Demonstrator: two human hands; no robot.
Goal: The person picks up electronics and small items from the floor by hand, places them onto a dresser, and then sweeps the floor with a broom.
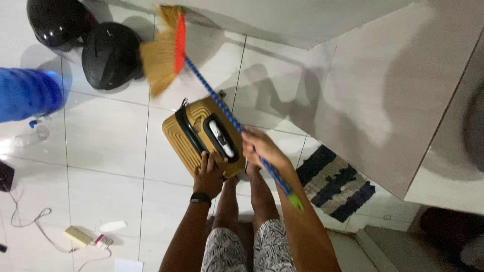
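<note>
A yellow hard-shell suitcase [204,138] is steadied upright on the white tiled floor [106,136] by the left hand [209,174], whose fingers are spread flat against its top edge, pressing rather than gripping. The blue broom handle [227,113] is enclosed by the curled fingers of the right hand [262,148], and the straw broom head [164,48] is reached out past the suitcase, near two black helmets [108,55]. Sweeping appears to be under way (no gathered dust can be made out), with the floor under the suitcase judged not yet reached.
</note>
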